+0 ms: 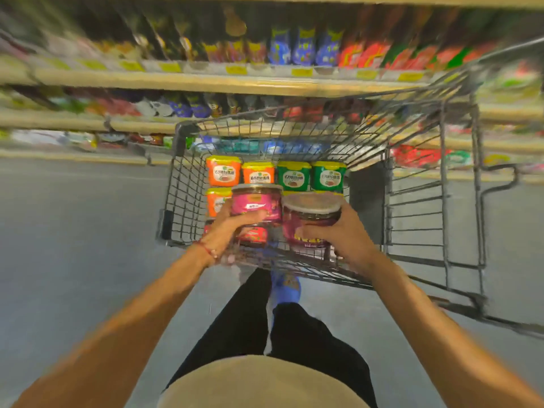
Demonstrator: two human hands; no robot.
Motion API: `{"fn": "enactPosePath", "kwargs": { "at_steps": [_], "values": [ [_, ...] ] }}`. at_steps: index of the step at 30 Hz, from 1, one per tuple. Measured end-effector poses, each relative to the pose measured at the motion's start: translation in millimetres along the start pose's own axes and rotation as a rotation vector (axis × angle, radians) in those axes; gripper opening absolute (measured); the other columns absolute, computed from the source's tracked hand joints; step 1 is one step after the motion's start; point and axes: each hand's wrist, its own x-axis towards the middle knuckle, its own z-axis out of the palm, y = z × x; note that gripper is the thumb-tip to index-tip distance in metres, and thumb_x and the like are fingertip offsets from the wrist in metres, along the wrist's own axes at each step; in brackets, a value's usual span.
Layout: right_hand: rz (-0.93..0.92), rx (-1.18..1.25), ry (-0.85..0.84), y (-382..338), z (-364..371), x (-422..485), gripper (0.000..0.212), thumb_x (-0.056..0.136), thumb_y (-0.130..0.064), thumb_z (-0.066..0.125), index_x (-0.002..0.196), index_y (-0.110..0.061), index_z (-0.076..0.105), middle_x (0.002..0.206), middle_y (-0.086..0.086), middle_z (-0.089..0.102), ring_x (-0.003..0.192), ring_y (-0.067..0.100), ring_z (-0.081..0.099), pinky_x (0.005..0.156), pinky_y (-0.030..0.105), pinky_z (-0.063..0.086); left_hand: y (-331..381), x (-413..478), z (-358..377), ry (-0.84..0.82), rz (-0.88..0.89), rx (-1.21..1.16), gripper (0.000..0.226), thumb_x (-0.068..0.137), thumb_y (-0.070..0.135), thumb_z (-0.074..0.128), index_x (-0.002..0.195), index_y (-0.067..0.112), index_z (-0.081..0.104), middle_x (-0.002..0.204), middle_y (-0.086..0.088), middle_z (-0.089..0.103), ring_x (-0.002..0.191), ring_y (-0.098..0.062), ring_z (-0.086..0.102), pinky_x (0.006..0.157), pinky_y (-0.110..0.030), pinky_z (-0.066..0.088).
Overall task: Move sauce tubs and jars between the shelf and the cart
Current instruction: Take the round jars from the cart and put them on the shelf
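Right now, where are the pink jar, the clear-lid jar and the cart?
pink jar (256, 203): head view, on its pink label.
clear-lid jar (312, 202): head view, on its lid.
cart (185, 130): head view, on its far left rim corner.

Mid-frame, labels on the orange tubs (223, 171) and green tubs (293, 173) begin "6月香". Print on the pink jar (256, 203), purple jar (312, 219) and shelf tags (301, 72) blurs unreadably.

Left hand (226, 229) grips jar (256, 203), right hand (344, 237) purple jar (309, 220)

Shelf goods (303, 48): motion-blurred, labels unreadable. Lower orange tub (216, 201): half hidden behind pink-label jar (256, 203). Clear-lid jar (312, 207) label: partly covered by right hand (347, 234).
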Motion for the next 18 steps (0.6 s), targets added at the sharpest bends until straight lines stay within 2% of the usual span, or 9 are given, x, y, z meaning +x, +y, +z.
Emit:
{"fn": "enactPosePath", "kwargs": {
  "at_steps": [4, 6, 7, 9, 11, 13, 14, 16, 18],
  "values": [
    [-0.11, -0.044, -0.085, -33, 15, -19, 0.083, 0.049, -0.015, 0.098, 0.121, -0.029, 0.059, 0.119, -0.002, 0.073, 0.108, 0.01, 0.072, 0.089, 0.025, 0.059, 22, -49, -5, 0.103, 0.091, -0.071, 0.056, 0.062, 0.014, 0.087, 0.112, 0.018, 0.063, 0.079, 0.011, 0.075, 0.069, -0.005, 0.071, 0.06, -0.02, 0.056],
    [-0.153, -0.075, -0.129, -51, 25, -28, 0.089, 0.048, -0.017, 0.099, 0.127, -0.024, 0.059, 0.124, 0.001, 0.072, 0.113, 0.013, 0.071, 0.093, 0.027, 0.058, 31, -71, -11, 0.122, 0.135, -0.097, 0.047, 0.064, 0.014, 0.086, 0.106, 0.02, 0.065, 0.075, 0.011, 0.075, 0.068, -0.006, 0.069, 0.057, -0.018, 0.053],
    [-0.175, -0.091, -0.149, -61, 32, -33, 0.087, 0.052, -0.011, 0.099, 0.129, -0.021, 0.059, 0.123, 0.002, 0.072, 0.111, 0.009, 0.071, 0.09, 0.024, 0.058, 35, -82, -16, 0.137, 0.157, -0.106, 0.049, 0.062, 0.02, 0.088, 0.106, 0.019, 0.067, 0.078, 0.01, 0.075, 0.07, -0.007, 0.07, 0.058, -0.019, 0.054],
    [-0.235, -0.139, -0.172, -83, 48, -46, 0.077, 0.059, 0.001, 0.096, 0.123, -0.023, 0.06, 0.116, -0.004, 0.073, 0.099, -0.004, 0.071, 0.081, 0.015, 0.056, 42, -104, -29, 0.204, 0.217, -0.096, 0.077, 0.049, 0.037, 0.095, 0.117, 0.013, 0.066, 0.093, 0.001, 0.078, 0.081, -0.013, 0.074, 0.068, -0.025, 0.059],
    [-0.294, -0.156, -0.179, -103, 67, -57, 0.079, 0.055, -0.004, 0.097, 0.122, -0.024, 0.06, 0.114, -0.008, 0.071, 0.096, -0.006, 0.07, 0.08, 0.016, 0.056, 49, -124, -45, 0.27, 0.292, -0.097, 0.103, 0.041, 0.048, 0.099, 0.129, 0.01, 0.061, 0.112, -0.01, 0.075, 0.1, -0.027, 0.074, 0.087, -0.042, 0.06],
    [-0.323, -0.152, -0.173, -120, 89, -65, 0.088, 0.051, -0.014, 0.099, 0.128, -0.025, 0.059, 0.117, -0.007, 0.072, 0.102, 0.001, 0.07, 0.085, 0.024, 0.058, 58, -142, -65, 0.31, 0.379, -0.116, 0.101, 0.044, 0.044, 0.097, 0.132, 0.011, 0.058, 0.12, -0.015, 0.072, 0.11, -0.036, 0.07, 0.098, -0.055, 0.055],
    [-0.351, -0.148, -0.178, -129, 101, -70, 0.087, 0.053, -0.01, 0.099, 0.129, -0.023, 0.059, 0.116, -0.006, 0.072, 0.102, 0.003, 0.071, 0.084, 0.025, 0.059, 62, -150, -77, 0.322, 0.421, -0.134, 0.102, 0.044, 0.042, 0.097, 0.132, 0.011, 0.058, 0.121, -0.015, 0.072, 0.112, -0.037, 0.069, 0.098, -0.056, 0.054],
    [-0.409, -0.15, -0.184, -146, 129, -77, 0.083, 0.061, 0.003, 0.095, 0.131, -0.018, 0.056, 0.113, -0.006, 0.073, 0.096, -0.003, 0.072, 0.077, 0.019, 0.058, 73, -166, -102, 0.35, 0.49, -0.154, 0.108, 0.043, 0.044, 0.098, 0.136, 0.009, 0.055, 0.124, -0.016, 0.07, 0.115, -0.038, 0.067, 0.097, -0.055, 0.055],
    [-0.43, -0.123, -0.185, -164, 161, -82, 0.089, 0.064, 0.006, 0.093, 0.138, -0.019, 0.05, 0.117, -0.006, 0.07, 0.092, -0.008, 0.07, 0.073, 0.015, 0.057, 83, -182, -130, 0.362, 0.536, -0.172, 0.105, 0.047, 0.036, 0.095, 0.138, 0.007, 0.053, 0.124, -0.015, 0.07, 0.115, -0.036, 0.067, 0.093, -0.049, 0.057]
  ]
}}
